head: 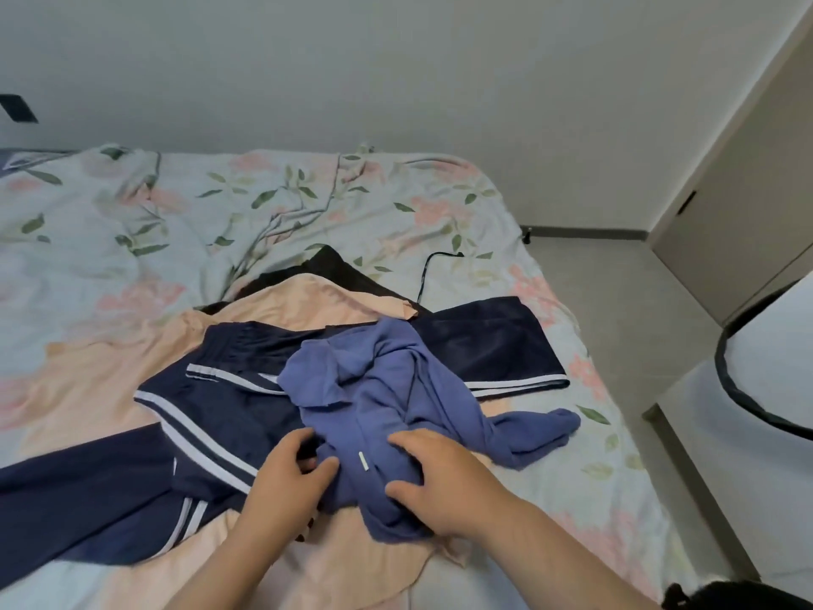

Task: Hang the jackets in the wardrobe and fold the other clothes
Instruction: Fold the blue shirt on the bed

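Left hand (286, 473) and right hand (440, 482) clutch the blue jacket (382, 389) by the bed's (264, 204) near edge, likely to lift it free.

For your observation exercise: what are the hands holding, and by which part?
Both the left hand and right hand grip the blue jacket at its bunched near edge.

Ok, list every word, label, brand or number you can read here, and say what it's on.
None: no legible text shows anywhere in this view.
White tab on the blue top: too small to tell if it carries print.
Navy striped trousers, peach garment, floral bedcover: no lettering visible.
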Demonstrator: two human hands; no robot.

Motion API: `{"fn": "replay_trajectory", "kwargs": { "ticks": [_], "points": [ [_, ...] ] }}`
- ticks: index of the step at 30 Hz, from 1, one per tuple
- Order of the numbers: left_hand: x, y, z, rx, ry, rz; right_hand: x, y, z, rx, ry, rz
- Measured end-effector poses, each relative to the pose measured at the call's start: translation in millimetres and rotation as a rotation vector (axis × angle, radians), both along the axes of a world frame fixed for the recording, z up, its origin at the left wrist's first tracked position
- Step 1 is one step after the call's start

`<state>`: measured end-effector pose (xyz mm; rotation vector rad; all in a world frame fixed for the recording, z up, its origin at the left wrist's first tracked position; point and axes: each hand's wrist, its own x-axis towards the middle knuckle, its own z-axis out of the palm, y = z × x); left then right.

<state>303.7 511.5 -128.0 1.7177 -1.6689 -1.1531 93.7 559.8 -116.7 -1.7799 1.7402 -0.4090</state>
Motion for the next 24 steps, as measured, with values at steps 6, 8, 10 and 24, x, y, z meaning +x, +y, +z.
{"fn": "replay_trajectory", "kwargs": {
  "ticks": [6,8,10,24],
  "points": [
    [-8,-3,-10,0.154,0.356,0.072,22,-14,-14,0.001,-0.141,-0.142],
    [-11,-6,-13,0.213,0.453,0.117,17,-11,-8,0.0,-0.253,-0.199],
    [-14,-11,-16,0.264,0.525,0.167,5,-4,2,0.057,-0.355,-0.252],
    [-72,-4,-20,-0.322,-0.095,-0.365,-120,90,12,0.247,-0.131,-0.596]
  ]
}}
